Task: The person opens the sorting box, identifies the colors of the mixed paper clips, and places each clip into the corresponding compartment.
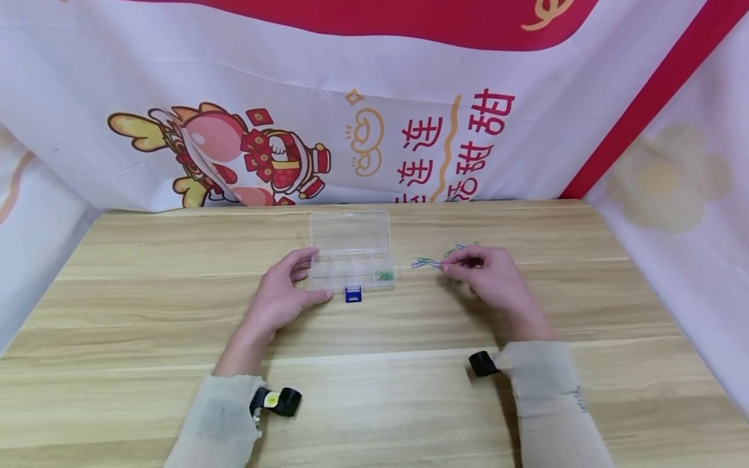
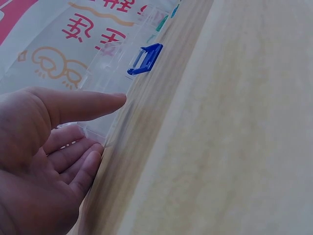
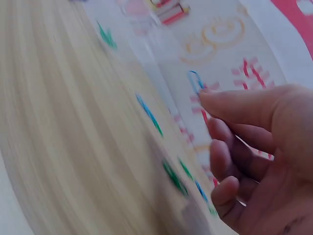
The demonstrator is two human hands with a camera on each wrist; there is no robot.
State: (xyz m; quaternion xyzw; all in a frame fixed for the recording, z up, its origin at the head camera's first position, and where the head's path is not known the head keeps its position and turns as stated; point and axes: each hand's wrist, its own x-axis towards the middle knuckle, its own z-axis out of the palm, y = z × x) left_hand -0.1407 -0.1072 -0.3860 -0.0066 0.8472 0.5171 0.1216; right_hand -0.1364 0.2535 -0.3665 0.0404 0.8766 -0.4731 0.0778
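Observation:
A clear plastic divided box (image 1: 341, 268) stands on the table with its lid raised at the back and a blue latch (image 1: 353, 294) at the front. Green paper clips (image 1: 384, 276) lie in its front right compartment. My left hand (image 1: 283, 292) rests against the box's left end, thumb along the front edge, other fingers relaxed at the side. To the right of the box, my right hand (image 1: 488, 276) pinches a blue paper clip (image 3: 194, 81) between thumb and forefinger, held above the tabletop in the right wrist view.
Blue and green loose paper clips (image 1: 419, 264) lie on the wooden table (image 1: 363, 396) between the box and my right hand. More clips (image 1: 449, 253) lie behind that hand, partly hidden. A printed cloth (image 1: 363, 71) hangs along the table's back edge.

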